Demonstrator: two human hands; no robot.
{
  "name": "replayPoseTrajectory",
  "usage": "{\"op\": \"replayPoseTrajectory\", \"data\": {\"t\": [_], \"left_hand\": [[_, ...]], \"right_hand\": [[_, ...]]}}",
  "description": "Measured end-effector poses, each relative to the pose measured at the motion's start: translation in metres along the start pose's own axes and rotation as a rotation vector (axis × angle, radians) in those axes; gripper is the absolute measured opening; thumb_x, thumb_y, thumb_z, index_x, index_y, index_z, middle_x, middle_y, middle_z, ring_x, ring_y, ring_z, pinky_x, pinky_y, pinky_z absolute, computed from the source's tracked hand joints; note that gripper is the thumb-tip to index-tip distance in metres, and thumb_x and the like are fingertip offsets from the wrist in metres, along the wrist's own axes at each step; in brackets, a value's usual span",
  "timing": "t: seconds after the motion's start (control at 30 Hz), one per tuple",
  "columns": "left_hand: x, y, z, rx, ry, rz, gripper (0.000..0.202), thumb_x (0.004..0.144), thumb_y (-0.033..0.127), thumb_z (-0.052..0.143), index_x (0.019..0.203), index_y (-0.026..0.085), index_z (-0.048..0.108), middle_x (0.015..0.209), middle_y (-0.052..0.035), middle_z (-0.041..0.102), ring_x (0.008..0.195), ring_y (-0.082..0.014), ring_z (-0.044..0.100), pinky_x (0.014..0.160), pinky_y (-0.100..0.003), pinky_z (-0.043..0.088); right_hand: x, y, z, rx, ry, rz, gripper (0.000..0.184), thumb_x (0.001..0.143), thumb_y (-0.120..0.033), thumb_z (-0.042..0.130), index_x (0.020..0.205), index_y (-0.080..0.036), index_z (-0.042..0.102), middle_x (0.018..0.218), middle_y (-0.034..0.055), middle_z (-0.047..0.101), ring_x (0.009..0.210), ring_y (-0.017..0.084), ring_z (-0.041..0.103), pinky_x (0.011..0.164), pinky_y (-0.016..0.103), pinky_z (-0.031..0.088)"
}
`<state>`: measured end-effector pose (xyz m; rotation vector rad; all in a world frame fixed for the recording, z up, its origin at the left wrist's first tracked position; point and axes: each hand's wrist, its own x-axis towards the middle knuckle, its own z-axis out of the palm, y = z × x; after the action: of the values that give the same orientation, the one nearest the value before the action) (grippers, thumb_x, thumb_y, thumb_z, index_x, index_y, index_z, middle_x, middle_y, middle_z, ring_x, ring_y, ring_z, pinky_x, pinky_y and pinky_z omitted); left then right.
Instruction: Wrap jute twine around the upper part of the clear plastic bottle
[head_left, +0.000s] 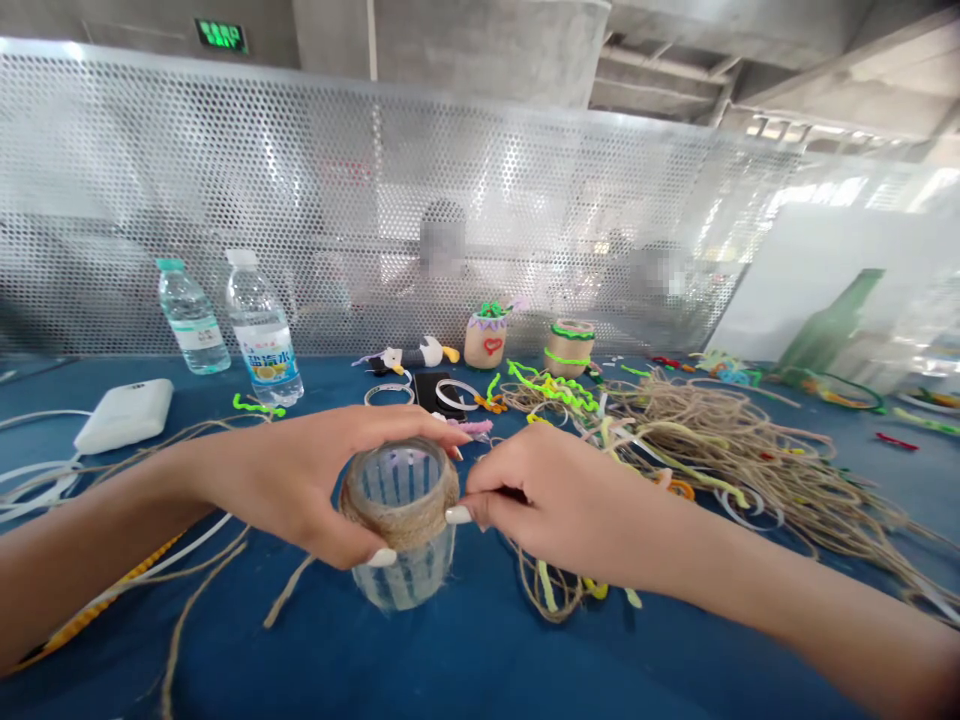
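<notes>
Your left hand (322,485) is wrapped around the top of a glass jar (405,585), with your thumb on the near side and your fingers reaching around the back. The jar is right in front of you, over the blue table (465,670), and I can't tell if its bottom touches the table. A band of brown string (409,528) goes around the top part of the jar, and the lower part is bare glass. Your right hand (551,490) is curled closed just beside the jar, with the thumb tip at the string band. I can't tell if those fingers pinch a bit of string. Past your right arm is a big messy pile of loose string (720,430), with bright fuzzy bits mixed in. Farther back, a small pot with a red heart (485,342) stands near a brown pot with green bands (568,350). On your left, two water bottles stand side by side, one with a green cap (193,325) and one with a white cap (262,340). A white box (125,416) lies in front of them. Behind everything stands a metal wall full of little holes (300,190).
</notes>
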<state>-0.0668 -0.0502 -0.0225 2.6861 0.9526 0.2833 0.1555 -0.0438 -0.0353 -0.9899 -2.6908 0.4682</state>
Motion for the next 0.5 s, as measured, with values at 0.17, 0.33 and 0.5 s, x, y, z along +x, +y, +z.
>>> {"op": "replayPoseTrajectory", "data": {"t": [0.17,0.33,0.5], "left_hand": [[0.001,0.009,0.016,0.067,0.062,-0.08,0.061,0.074,0.036,0.064,0.131,0.025,0.045,0.13,-0.0075,0.047,0.114,-0.0252,0.051,0.094,-0.032,0.044],[-0.001,0.014,0.029,0.213,0.193,-0.195,0.046,0.082,0.053,0.054,0.123,0.033,0.055,0.111,-0.0071,0.052,0.101,-0.0264,0.054,0.086,-0.039,0.046],[-0.005,0.011,0.013,0.146,0.144,-0.068,0.065,0.077,0.038,0.065,0.137,0.034,0.04,0.129,-0.0046,0.052,0.117,-0.0266,0.05,0.098,-0.036,0.04]], "right_hand": [[0.002,0.005,-0.003,0.036,0.007,-0.048,0.028,0.079,-0.011,0.055,0.051,-0.013,0.057,0.047,-0.0058,0.036,0.046,0.005,0.026,0.049,0.021,0.023],[0.004,0.004,-0.001,0.037,-0.014,-0.082,0.027,0.08,-0.011,0.056,0.054,-0.013,0.06,0.048,-0.0053,0.041,0.047,0.005,0.032,0.05,0.02,0.025],[0.004,-0.001,0.006,-0.021,-0.035,-0.098,0.022,0.083,-0.016,0.057,0.062,-0.014,0.064,0.054,-0.0031,0.049,0.051,0.007,0.036,0.052,0.021,0.026]]}}
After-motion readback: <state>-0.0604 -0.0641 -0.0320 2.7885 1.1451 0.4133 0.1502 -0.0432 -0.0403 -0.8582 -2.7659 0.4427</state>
